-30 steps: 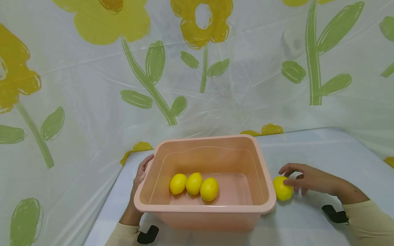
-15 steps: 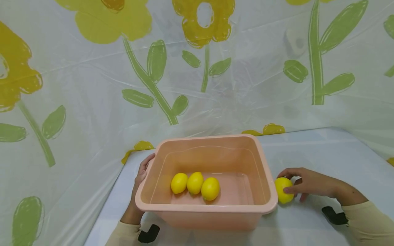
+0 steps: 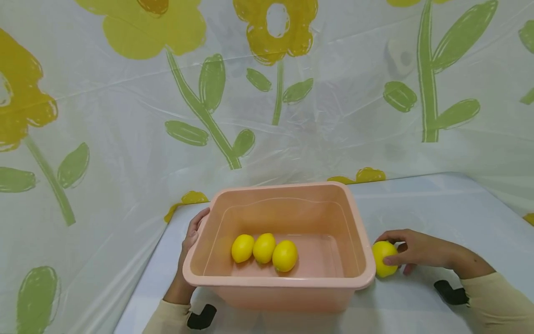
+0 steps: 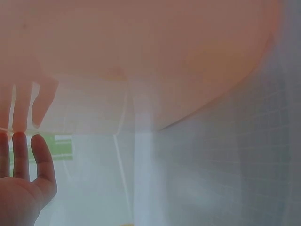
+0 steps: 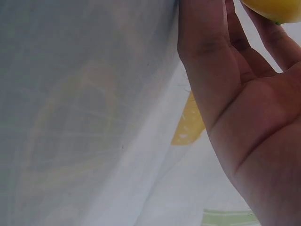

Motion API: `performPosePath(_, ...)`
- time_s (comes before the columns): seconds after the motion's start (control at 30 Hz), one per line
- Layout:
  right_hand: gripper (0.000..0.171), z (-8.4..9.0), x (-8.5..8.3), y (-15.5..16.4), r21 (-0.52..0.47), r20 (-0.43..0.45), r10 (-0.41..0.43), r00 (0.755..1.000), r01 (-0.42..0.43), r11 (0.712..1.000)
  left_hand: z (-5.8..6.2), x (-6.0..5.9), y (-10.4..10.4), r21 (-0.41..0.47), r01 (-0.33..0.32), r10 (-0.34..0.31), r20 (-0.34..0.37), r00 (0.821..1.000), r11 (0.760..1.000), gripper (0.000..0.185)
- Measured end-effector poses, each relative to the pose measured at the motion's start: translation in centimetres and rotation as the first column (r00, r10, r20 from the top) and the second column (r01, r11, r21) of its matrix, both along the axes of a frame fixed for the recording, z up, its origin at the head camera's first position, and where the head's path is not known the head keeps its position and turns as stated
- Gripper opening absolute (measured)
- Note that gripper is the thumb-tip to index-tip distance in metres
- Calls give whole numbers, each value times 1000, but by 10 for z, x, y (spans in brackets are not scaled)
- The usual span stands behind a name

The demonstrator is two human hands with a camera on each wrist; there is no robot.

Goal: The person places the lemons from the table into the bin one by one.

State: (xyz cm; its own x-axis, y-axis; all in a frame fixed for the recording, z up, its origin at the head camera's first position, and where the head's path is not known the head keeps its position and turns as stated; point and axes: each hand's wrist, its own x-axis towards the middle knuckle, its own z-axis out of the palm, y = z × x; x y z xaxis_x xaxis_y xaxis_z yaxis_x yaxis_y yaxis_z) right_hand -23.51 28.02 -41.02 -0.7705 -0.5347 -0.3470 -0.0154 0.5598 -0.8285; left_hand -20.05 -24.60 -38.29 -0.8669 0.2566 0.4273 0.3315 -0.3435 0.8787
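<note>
A pink plastic basin stands on the table, with three yellow lemons side by side on its floor. My left hand is at the basin's left side; in the left wrist view its fingers are nearly straight, their tips against the pink wall. Just outside the basin's right rim, my right hand holds another lemon between thumb and fingers. The right wrist view shows the palm and the underside of that lemon. Whether this lemon touches the table cannot be told.
A pale tabletop extends behind and to the right of the basin. A white sheet with yellow flowers and green leaves hangs behind it. Dark pieces are at both sleeves.
My right hand has closed its fingers further round the lemon at the basin's right side. The left hand, the basin and the lemons inside stay in place.
</note>
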Motion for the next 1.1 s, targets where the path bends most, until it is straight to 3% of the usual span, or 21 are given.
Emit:
performPosePath(0.3, 48, -1, 0, 0, -29, -18, 26, 1000, -26, 999, 1, 1, 1, 1, -12, 11, 26, 1000, 1000, 46)
performPosePath(0.73, 48, -1, 0, 0, 32, -36, 22, 999, -20, 999, 0, 1, 0, -51, -46, 47, 8, 999, 998, 48)
performPosePath(1.1, 45, -1, 0, 2, 25, -80, 26, 996, -25, 999, 2, 3, 1, -14, -19, 20, 40, 999, 1000, 48)
